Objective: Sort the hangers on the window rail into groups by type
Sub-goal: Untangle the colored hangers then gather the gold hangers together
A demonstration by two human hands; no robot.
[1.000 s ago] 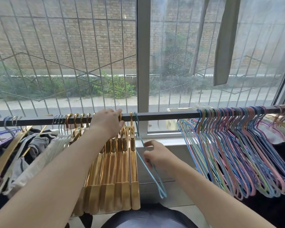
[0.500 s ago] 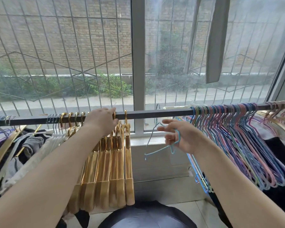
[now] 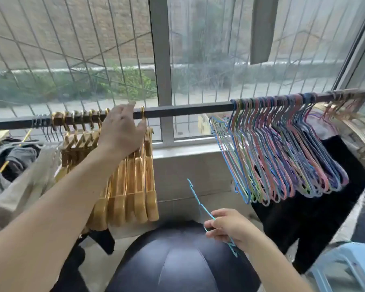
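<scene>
Right hand (image 3: pixel 230 226) now pinches the blue wire hanger (image 3: pixel 200 205) low in front of the body, well below the rail (image 3: pixel 188 109); half a second ago it held this hanger up near the rail beside the wire hangers (image 3: pixel 282 161). So the hanger is off the rail and not yet with its group on the right. Left hand (image 3: pixel 120 131) stays on the gold hangers (image 3: pixel 133 182), fingers loosely spread over their necks, thumb near the last hook. I judge the next step is hooking the blue one among the wire hangers.
</scene>
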